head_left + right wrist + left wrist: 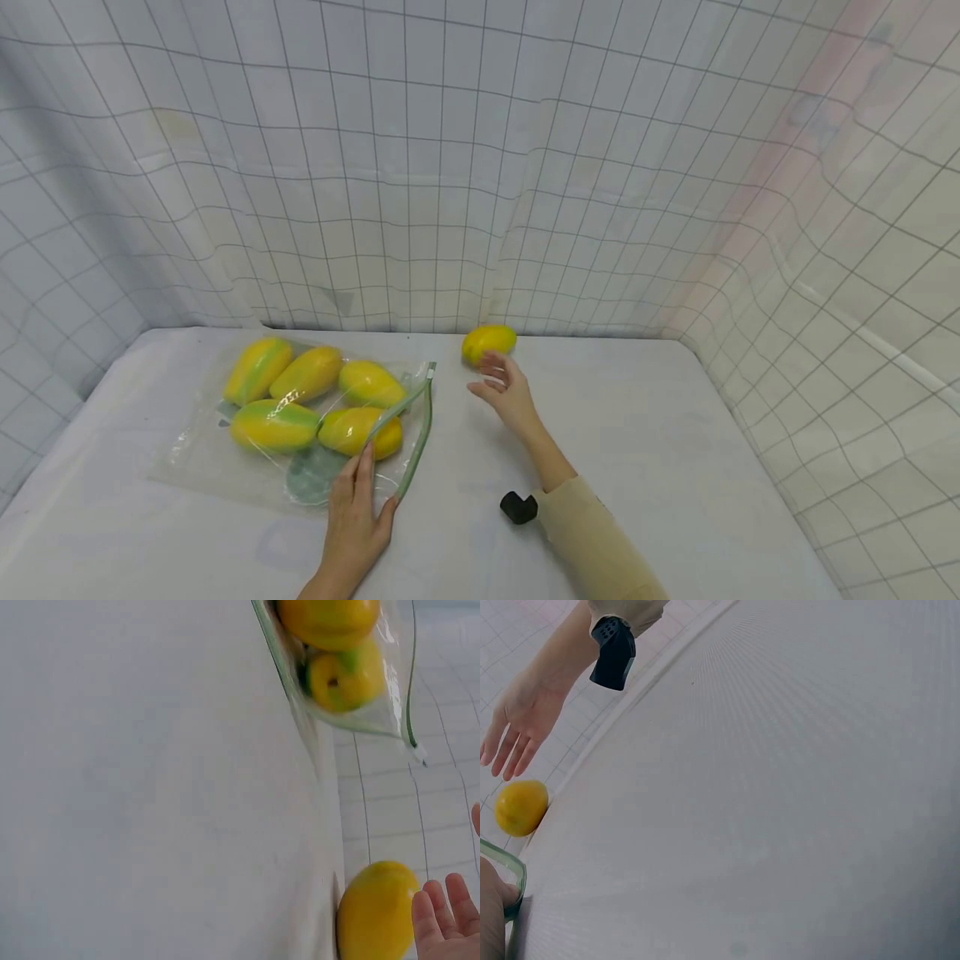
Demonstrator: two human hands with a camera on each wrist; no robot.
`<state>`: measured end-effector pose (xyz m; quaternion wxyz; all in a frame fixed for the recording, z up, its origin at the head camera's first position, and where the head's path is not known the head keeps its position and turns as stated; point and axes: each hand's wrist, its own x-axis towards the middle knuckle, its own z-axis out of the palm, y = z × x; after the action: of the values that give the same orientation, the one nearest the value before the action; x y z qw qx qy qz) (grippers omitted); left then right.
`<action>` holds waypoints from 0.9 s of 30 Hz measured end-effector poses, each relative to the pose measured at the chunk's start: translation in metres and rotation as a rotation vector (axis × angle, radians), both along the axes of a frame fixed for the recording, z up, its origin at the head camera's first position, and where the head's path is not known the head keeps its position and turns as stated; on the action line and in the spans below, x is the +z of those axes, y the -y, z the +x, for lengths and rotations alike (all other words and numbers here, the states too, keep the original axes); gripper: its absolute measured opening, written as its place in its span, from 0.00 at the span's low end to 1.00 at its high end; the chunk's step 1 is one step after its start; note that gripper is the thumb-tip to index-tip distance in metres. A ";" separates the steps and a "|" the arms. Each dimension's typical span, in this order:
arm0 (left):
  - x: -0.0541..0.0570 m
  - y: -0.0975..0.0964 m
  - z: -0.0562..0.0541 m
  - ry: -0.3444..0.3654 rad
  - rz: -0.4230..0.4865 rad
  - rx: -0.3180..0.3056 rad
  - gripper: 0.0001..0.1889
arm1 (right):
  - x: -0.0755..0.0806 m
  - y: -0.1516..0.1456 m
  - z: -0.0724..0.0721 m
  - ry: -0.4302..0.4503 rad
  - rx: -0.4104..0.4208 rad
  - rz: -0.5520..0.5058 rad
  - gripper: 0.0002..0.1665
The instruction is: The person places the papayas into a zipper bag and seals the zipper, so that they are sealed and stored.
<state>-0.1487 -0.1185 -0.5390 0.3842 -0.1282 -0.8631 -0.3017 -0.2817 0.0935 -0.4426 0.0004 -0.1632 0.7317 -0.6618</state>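
Note:
A clear zip bag [247, 479] with a green-edged mouth lies on the left of the table. Inside it are several yellow, green-streaked fruits [276, 426], oval like mangoes or papayas. My left hand [352, 521] holds the bag's near edge at the mouth, fingers on the upper lip and thumb by the lower one. The two lips stand apart. One more yellow fruit [489, 342] lies outside the bag at the table's back edge. Just in front of it is my right hand [510, 396], fingers spread and holding nothing; in the right wrist view its fingertips [424, 907] appear beside the fruit.
A white cloth covers the table [660, 467]. Grid-patterned curtains [420, 167] rise behind it and at both sides. A black device [518, 507] sits at my right sleeve [592, 533].

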 end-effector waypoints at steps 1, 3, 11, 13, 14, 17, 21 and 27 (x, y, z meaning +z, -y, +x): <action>0.000 0.000 0.000 -0.004 0.001 -0.001 0.47 | 0.002 -0.003 -0.004 -0.014 -0.002 0.011 0.33; 0.000 0.000 -0.001 -0.012 0.003 -0.003 0.47 | 0.005 -0.009 -0.013 -0.043 -0.006 0.035 0.33; -0.001 0.001 -0.001 -0.010 0.002 -0.005 0.47 | -0.004 -0.026 -0.053 -0.105 -0.028 0.171 0.38; -0.001 0.001 -0.001 -0.011 0.003 -0.008 0.47 | -0.011 -0.030 -0.063 -0.117 -0.041 0.214 0.39; -0.001 0.001 -0.001 -0.012 0.003 -0.010 0.46 | -0.014 -0.031 -0.068 -0.120 -0.048 0.238 0.39; 0.000 0.001 -0.001 -0.017 0.006 -0.014 0.46 | -0.019 -0.033 -0.078 -0.116 -0.058 0.306 0.40; 0.001 0.001 -0.001 -0.009 0.006 -0.013 0.46 | -0.017 -0.034 -0.084 -0.086 -0.043 0.382 0.43; 0.001 0.000 0.001 0.028 -0.001 0.001 0.48 | -0.014 -0.034 -0.089 -0.002 -0.019 0.477 0.46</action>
<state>-0.1481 -0.1189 -0.5377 0.3720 -0.1237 -0.8687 -0.3027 -0.3711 0.1274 -0.4570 0.0322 -0.1523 0.8688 -0.4701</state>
